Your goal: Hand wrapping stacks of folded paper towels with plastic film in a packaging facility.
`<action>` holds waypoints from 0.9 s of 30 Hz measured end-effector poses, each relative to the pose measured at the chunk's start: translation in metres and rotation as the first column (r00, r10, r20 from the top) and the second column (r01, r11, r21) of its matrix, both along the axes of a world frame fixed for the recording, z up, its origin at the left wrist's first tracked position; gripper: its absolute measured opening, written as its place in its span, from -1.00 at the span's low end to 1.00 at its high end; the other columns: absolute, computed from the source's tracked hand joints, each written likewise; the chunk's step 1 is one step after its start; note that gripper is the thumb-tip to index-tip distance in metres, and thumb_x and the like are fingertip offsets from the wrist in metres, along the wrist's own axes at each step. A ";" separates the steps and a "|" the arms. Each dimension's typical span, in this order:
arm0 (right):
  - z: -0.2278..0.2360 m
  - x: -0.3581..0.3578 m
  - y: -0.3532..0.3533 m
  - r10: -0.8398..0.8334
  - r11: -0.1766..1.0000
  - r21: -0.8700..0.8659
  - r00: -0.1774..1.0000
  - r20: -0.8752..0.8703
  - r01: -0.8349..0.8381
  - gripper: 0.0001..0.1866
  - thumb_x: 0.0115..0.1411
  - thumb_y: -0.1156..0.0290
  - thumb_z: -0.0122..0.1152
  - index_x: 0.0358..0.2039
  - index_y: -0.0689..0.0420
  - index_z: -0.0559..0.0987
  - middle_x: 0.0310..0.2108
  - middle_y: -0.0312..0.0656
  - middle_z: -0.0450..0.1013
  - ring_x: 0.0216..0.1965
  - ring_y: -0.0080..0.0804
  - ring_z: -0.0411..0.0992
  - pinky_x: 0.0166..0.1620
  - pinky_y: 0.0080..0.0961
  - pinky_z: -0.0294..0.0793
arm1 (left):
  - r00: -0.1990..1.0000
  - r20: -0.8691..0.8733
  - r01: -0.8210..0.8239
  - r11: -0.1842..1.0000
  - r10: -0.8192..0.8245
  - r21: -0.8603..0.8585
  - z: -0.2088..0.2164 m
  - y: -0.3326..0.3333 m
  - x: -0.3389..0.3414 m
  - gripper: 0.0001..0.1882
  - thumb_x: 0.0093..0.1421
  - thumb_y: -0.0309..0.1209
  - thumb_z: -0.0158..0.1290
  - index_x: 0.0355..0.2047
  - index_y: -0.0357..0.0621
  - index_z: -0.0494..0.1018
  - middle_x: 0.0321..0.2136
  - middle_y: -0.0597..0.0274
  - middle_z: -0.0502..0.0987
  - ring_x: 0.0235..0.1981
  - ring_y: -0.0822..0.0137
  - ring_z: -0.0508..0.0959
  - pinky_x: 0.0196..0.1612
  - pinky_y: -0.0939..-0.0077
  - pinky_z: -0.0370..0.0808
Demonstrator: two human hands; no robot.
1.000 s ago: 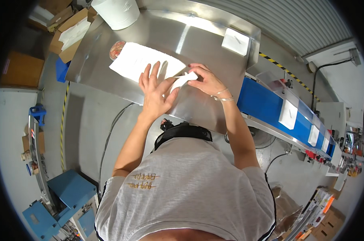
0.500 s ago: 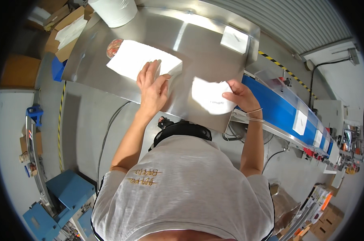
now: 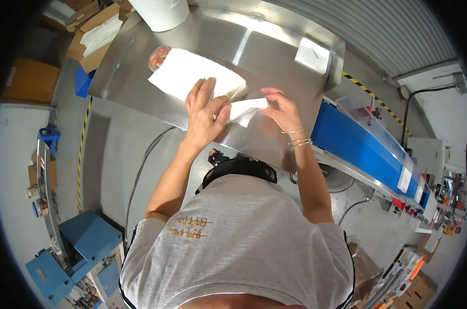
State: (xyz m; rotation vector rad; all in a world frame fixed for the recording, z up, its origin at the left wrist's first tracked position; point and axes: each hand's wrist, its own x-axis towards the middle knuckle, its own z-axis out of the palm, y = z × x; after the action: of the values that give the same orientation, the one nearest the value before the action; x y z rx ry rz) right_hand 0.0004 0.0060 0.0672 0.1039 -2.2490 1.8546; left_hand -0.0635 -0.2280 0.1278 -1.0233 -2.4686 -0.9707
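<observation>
A thin white sheet [image 3: 248, 106] is bent up between my two hands, above the steel table's near edge. My right hand [image 3: 283, 109] pinches its right end between thumb and fingers. At its left end, the thumb and index finger of my left hand [image 3: 203, 113] close on the sheet, while the other fingers lie over the near right end of a thick white stack [image 3: 184, 72]. A round, red-patterned object [image 3: 159, 57] touches the stack's far left end, partly covered by it.
The steel table [image 3: 274, 62] carries a white sheet [image 3: 313, 55] at its right corner and a white bucket [image 3: 164, 13] at the back. On the right runs a blue conveyor belt [image 3: 354, 136] with white sheets [image 3: 406, 177] toward its far end. An opened cardboard box [image 3: 92, 44] stands left.
My right hand has brought the sheet left to my left hand, and the sheet is now bent edge-on. Sheets on the belt have moved away toward its far end.
</observation>
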 end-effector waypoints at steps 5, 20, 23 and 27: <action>0.004 0.048 0.042 -0.263 0.952 -0.114 0.949 0.173 0.284 -0.78 0.21 0.41 0.19 -0.15 0.15 0.46 -0.32 -0.35 0.42 -0.29 -0.66 0.33 -0.24 -0.69 0.36 | 0.998 -0.031 -0.057 0.998 0.057 -0.008 -0.002 0.004 0.003 -0.82 -0.01 -0.51 0.15 -0.34 -0.17 0.57 0.11 -0.05 0.28 0.18 -0.14 0.18 0.19 0.03 0.09; 0.010 0.075 0.092 -0.632 0.636 0.529 0.772 -0.060 0.562 -0.63 0.08 0.38 0.27 -0.08 0.12 0.48 -0.18 -0.04 0.50 -0.24 -0.10 0.50 -0.18 -0.36 0.48 | 0.996 -0.037 -0.081 0.992 0.078 -0.092 0.006 0.010 0.004 -0.86 0.01 -0.56 0.10 -0.37 -0.16 0.49 0.11 -0.05 0.28 0.17 -0.16 0.19 0.20 -0.06 0.04; 0.017 0.022 0.033 -0.184 0.982 0.089 0.950 0.252 0.167 -0.57 0.16 0.40 0.22 0.05 0.11 0.41 -0.05 -0.24 0.45 -0.29 -0.55 0.47 -0.16 -0.59 0.45 | 0.997 -0.040 -0.066 0.993 0.062 -0.101 0.007 0.017 0.002 -0.85 0.00 -0.57 0.09 -0.36 -0.15 0.49 0.11 -0.09 0.27 0.16 -0.17 0.19 0.19 -0.09 0.05; 0.024 -0.023 -0.013 0.014 0.999 -0.039 0.977 0.211 -0.006 -0.53 0.16 0.43 0.21 0.09 0.14 0.36 -0.05 -0.25 0.43 -0.31 -0.55 0.44 -0.16 -0.60 0.43 | 0.996 -0.056 -0.070 0.991 0.064 -0.115 0.008 0.020 0.005 -0.83 -0.01 -0.58 0.08 -0.35 -0.14 0.49 0.10 -0.16 0.26 0.15 -0.21 0.20 0.17 -0.11 0.06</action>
State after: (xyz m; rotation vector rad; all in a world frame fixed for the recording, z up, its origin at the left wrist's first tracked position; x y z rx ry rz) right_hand -0.0226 -0.0068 0.0908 -0.0932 -2.3505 1.9974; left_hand -0.0588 -0.2085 0.1361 -0.9809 -2.5248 -0.7776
